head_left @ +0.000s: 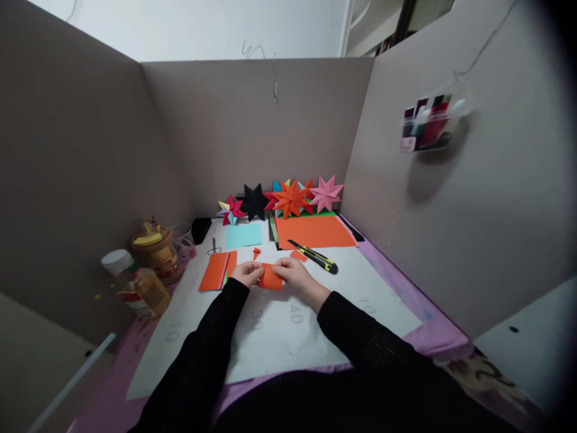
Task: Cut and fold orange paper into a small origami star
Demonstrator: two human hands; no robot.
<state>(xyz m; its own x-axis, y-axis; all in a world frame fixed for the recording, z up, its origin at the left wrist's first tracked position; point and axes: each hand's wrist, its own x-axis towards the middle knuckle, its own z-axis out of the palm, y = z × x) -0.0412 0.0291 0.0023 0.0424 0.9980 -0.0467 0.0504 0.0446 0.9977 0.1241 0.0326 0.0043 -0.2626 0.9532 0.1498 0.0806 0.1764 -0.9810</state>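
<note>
Though small, bright orange paper [271, 279]

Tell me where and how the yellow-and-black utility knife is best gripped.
The utility knife is probably best gripped around its thick handle, coming from the near right with the right hand. It lies flat, handle toward the near right, narrow tip pointing left and away. That hand now pinches orange paper.
</note>
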